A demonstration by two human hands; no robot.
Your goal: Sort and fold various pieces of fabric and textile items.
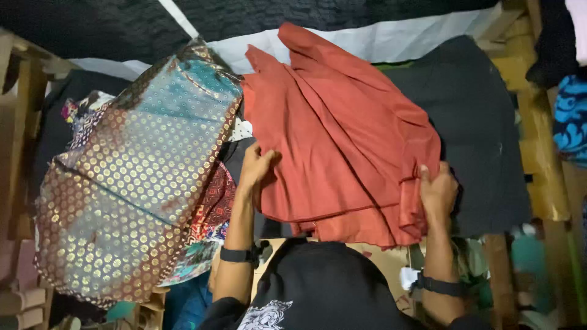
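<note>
A folded rust-red cloth [342, 134] lies in front of me on a pile of fabrics. My left hand [255, 166] grips its left edge, fingers tucked under the fold. My right hand [438, 192] clasps the bunched lower right corner of the same cloth. Both wrists wear dark bands. Under the red cloth on the right lies a dark grey cloth [477, 128].
A shiny patterned fabric with gold dots over teal and brown [134, 177] drapes at the left, with printed red and multicoloured cloths [211, 214] beneath it. A white sheet [391, 40] and dark quilted material [92, 27] lie behind. Wooden frame pieces [541, 153] stand at right, a blue patterned cloth [572, 119] beyond.
</note>
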